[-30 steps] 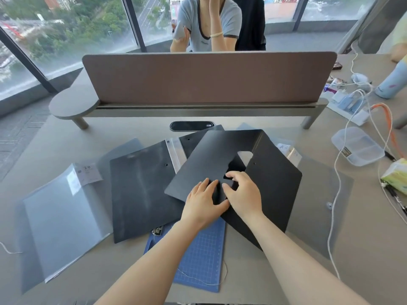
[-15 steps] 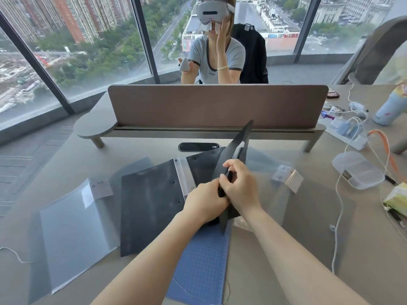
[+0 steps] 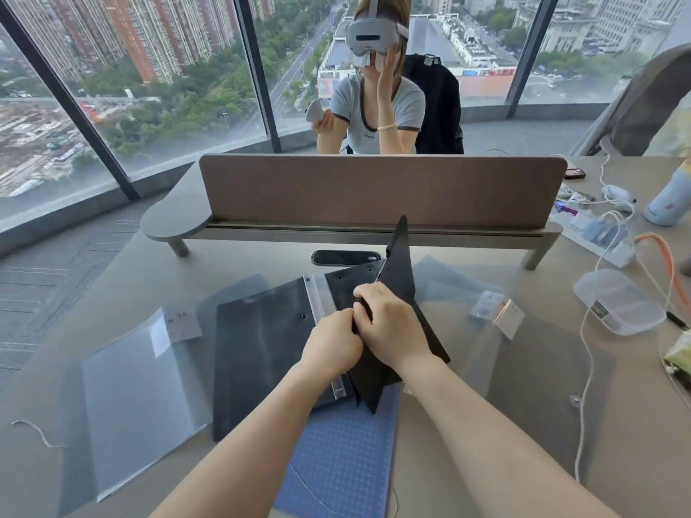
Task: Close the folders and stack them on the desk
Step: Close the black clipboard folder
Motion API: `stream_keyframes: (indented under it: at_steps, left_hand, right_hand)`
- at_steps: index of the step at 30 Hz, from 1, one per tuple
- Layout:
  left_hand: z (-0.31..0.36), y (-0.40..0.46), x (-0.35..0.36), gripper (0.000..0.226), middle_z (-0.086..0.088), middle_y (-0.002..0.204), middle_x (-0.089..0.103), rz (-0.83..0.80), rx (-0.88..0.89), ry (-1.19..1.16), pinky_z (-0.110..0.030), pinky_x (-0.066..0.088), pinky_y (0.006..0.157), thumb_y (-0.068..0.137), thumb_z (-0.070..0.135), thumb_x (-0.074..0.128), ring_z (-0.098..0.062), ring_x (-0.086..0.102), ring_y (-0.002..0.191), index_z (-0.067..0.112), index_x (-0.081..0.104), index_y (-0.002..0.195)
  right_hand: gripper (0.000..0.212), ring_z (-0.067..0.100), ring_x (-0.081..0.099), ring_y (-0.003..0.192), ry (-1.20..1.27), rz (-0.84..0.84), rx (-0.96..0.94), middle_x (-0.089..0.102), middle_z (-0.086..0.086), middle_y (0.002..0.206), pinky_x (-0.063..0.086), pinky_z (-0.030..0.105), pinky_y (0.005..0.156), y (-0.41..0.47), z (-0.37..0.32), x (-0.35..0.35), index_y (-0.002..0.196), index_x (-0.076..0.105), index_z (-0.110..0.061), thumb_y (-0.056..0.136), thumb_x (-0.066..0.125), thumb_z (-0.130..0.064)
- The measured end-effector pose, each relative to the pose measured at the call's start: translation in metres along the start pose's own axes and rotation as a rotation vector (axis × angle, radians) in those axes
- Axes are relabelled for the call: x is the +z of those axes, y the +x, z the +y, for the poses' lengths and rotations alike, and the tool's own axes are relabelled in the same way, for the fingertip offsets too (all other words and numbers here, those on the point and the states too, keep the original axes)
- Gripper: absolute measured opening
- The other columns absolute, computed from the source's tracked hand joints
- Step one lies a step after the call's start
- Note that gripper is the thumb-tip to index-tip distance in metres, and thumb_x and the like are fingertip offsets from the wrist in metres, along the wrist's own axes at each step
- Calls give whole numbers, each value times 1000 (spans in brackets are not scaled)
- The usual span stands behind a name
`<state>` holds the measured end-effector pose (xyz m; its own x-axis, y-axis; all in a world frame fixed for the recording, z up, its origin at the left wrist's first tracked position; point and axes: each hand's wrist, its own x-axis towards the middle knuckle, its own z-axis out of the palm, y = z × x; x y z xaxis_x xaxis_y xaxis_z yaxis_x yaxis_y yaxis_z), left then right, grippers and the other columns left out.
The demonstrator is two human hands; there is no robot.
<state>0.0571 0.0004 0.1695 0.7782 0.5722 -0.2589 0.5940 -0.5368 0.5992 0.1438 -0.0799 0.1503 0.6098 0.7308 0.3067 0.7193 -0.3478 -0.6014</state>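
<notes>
A black folder (image 3: pixel 400 271) stands nearly on edge at the desk's middle, folded almost flat. My right hand (image 3: pixel 392 327) grips its near edge and my left hand (image 3: pixel 332 343) pinches it right beside. Under it lies another black folder (image 3: pixel 261 349), open, with a clear strip along its spine. A translucent folder (image 3: pixel 138 383) with a white label lies open to the left. Another translucent folder (image 3: pixel 523 360) lies spread out to the right. A blue grid-patterned board (image 3: pixel 340 454) lies nearest me, partly beneath the black folders.
A brown divider panel (image 3: pixel 381 188) on a raised shelf crosses the desk behind the folders, with a person in a headset seated beyond it. A clear plastic box (image 3: pixel 620 306), white cables (image 3: pixel 587 368), an orange cable and a bottle (image 3: pixel 669 198) sit at the right.
The black folder, spread wide open a second ago, has been swung shut and raised on edge. Both hands stayed together on it. The camera has tilted upward.
</notes>
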Motion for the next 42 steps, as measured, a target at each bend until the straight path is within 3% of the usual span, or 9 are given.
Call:
stream_keyframes:
  at_steps: [6,10,15,19,25,30,34,38,42]
  left_hand:
    - [-30,7,-2,13,-9,88,68,62,-186,-420,-45,62,60,86,10,47,-27,69,79,13,60,86]
    - [-51,1,-6,14,-8,97,71,55,-312,-829,-39,61,58,93,7,53,-22,70,83,14,64,96]
    - [-78,-6,3,17,-5,104,74,21,-332,-1002,-39,61,65,97,15,55,-21,71,90,19,65,110]
    - [-97,-14,16,18,-9,109,75,-43,-363,-1042,-44,62,77,96,18,60,-25,73,95,18,65,113]
    - [-125,-28,49,33,-14,110,75,-303,-489,-1036,-40,62,73,90,-1,64,-30,74,97,8,62,121]
    - [-131,-35,80,34,-10,110,74,-392,-566,-843,-33,61,66,89,-2,65,-24,73,95,8,62,121]
    - [-127,-36,95,43,-6,115,71,-445,-548,-729,-29,59,58,86,0,70,-20,69,92,13,56,125]
    - [-118,-37,106,26,1,85,63,-366,-548,-675,-18,46,44,92,27,67,-11,58,66,14,58,112]
    - [-120,-28,121,26,-3,81,63,-195,-571,-616,-25,48,53,91,36,64,-17,56,65,13,65,103]
  right_hand:
    - [34,13,64,88,261,146,300,57,-2,129,53,33,87,-7,16,7,126,58,-20,92,53,-19]
    - [49,25,49,127,253,93,646,48,6,139,40,42,109,-22,48,12,139,46,-18,91,55,-21]
    - [60,29,46,132,488,47,922,47,5,147,38,45,111,-36,70,22,146,34,-18,92,52,-36]
    - [62,30,50,128,577,95,1048,50,5,144,40,49,109,-40,81,25,143,38,-15,88,54,-40]
    - [44,33,56,120,424,122,1110,59,8,134,44,45,104,-64,98,30,133,56,-9,92,55,-26]
    - [17,31,56,79,362,198,1153,63,8,82,43,35,73,-94,111,29,92,61,-8,94,52,-22]
    - [21,32,51,75,289,210,1167,55,7,72,40,36,70,-111,122,25,80,54,-9,95,49,-22]
    - [28,27,43,62,261,192,1183,48,6,65,34,35,57,-129,133,22,67,40,-13,94,45,-16]
    - [22,28,43,64,221,132,1201,50,8,70,32,33,53,-145,141,15,74,46,-5,94,44,-14]
